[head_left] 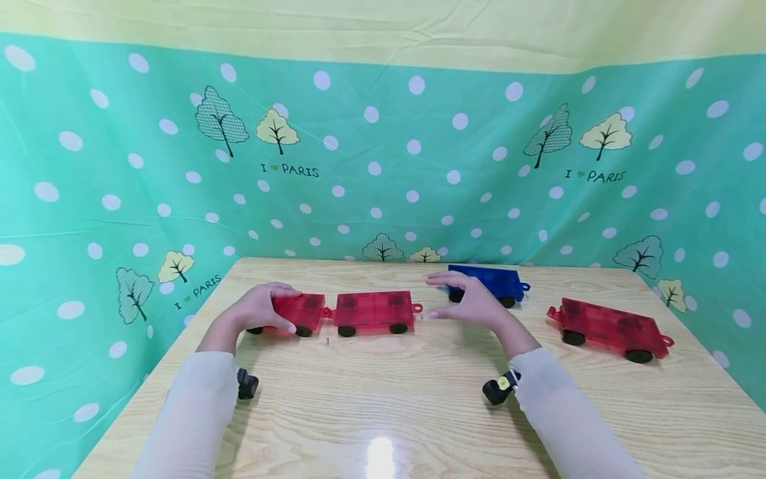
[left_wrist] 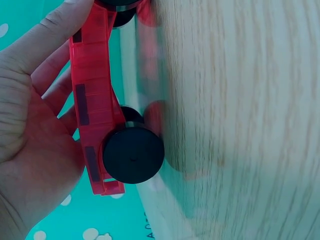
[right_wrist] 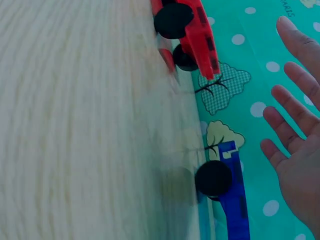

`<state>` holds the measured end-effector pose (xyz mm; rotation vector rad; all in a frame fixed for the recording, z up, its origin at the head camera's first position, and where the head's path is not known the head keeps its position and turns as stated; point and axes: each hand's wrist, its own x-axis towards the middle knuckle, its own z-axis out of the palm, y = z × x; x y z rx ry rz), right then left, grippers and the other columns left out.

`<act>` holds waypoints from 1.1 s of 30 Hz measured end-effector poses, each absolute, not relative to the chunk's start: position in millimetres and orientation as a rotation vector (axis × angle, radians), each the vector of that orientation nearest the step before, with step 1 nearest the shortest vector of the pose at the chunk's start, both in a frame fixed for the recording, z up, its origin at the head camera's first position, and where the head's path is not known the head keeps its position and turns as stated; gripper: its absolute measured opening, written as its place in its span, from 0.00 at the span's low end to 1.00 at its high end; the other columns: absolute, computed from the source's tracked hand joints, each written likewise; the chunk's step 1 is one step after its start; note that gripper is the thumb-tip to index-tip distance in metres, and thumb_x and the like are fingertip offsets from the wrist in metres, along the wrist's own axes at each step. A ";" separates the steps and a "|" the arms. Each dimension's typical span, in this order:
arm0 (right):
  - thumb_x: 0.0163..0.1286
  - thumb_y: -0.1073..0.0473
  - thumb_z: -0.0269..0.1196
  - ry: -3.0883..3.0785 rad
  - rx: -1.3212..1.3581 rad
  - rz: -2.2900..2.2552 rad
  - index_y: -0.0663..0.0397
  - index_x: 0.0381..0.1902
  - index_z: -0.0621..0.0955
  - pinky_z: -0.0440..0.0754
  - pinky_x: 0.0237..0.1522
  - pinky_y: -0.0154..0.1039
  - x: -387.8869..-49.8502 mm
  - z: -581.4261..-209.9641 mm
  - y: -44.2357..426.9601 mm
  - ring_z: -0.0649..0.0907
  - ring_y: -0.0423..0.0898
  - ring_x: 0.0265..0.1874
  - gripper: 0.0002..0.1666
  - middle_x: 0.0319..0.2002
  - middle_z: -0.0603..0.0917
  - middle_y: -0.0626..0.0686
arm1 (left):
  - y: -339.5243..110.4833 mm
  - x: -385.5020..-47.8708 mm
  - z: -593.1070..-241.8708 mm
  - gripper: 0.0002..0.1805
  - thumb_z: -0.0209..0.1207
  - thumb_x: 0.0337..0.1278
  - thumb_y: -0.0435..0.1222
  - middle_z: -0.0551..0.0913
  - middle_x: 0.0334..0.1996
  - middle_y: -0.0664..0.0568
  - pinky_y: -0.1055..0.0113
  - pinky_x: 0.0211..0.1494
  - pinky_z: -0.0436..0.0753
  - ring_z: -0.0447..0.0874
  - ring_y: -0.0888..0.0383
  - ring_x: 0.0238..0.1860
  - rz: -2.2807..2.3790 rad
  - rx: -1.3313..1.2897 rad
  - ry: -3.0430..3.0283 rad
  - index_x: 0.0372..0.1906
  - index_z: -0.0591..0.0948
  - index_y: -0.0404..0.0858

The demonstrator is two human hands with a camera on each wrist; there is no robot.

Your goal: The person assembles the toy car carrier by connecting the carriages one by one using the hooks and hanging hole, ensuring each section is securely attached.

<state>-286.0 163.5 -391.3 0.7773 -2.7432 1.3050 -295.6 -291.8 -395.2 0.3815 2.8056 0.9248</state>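
My left hand point(head_left: 257, 309) holds a red toy wagon point(head_left: 308, 307) at the left, thumb along its near side and fingers behind it, as the left wrist view shows. That wagon's right end meets the hitch of a second red wagon point(head_left: 374, 309) in line with it. Both stand on black wheels. Beyond the second wagon's right-hand loop, my right hand point(head_left: 475, 306) hovers with its fingers spread and nothing in them. Behind the right hand is a blue wagon point(head_left: 493, 283), partly hidden by it in the head view.
Another red wagon point(head_left: 610, 329) stands angled on the right side of the wooden table point(head_left: 371, 386). A tiny object point(head_left: 327, 342) lies in front of the joined wagons. A green dotted cloth point(head_left: 371, 166) hangs behind the table.
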 end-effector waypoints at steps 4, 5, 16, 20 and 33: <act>0.54 0.51 0.76 -2.736 0.795 1.319 0.43 0.65 0.77 0.59 0.67 0.63 -284.4 -386.8 171.5 0.63 0.53 0.70 0.39 0.67 0.72 0.48 | -292.9 -294.9 -394.9 0.45 0.80 0.32 0.45 0.71 0.64 0.38 0.51 0.53 0.79 0.65 0.38 0.61 0.923 0.383 2.805 0.64 0.77 0.38; 0.54 0.51 0.76 -2.733 0.802 1.323 0.43 0.65 0.77 0.59 0.67 0.63 -284.1 -385.5 173.6 0.63 0.54 0.70 0.39 0.67 0.72 0.48 | -293.1 -294.8 -395.1 0.46 0.80 0.32 0.45 0.71 0.64 0.38 0.50 0.53 0.79 0.65 0.38 0.61 0.923 0.383 2.803 0.64 0.77 0.38; 0.52 0.43 0.76 -2.782 0.767 1.285 0.44 0.67 0.73 0.60 0.67 0.61 -290.6 -380.0 200.6 0.67 0.57 0.67 0.46 0.68 0.69 0.52 | -294.0 -294.7 -394.4 0.46 0.80 0.33 0.44 0.70 0.65 0.38 0.52 0.51 0.81 0.65 0.38 0.61 0.944 0.375 2.790 0.65 0.76 0.38; 0.52 0.46 0.77 -2.802 0.756 1.253 0.47 0.68 0.72 0.61 0.65 0.65 -293.3 -376.2 210.2 0.67 0.57 0.66 0.46 0.68 0.67 0.53 | -293.2 -294.5 -393.7 0.45 0.80 0.33 0.43 0.70 0.65 0.38 0.53 0.51 0.81 0.66 0.39 0.61 0.945 0.377 2.790 0.64 0.76 0.37; 0.53 0.51 0.76 -2.836 0.644 1.266 0.49 0.69 0.71 0.61 0.63 0.68 -303.5 -367.3 239.5 0.63 0.62 0.68 0.46 0.70 0.65 0.59 | -292.6 -293.7 -392.7 0.45 0.79 0.34 0.43 0.69 0.65 0.37 0.52 0.51 0.81 0.65 0.38 0.61 0.936 0.384 2.790 0.65 0.76 0.37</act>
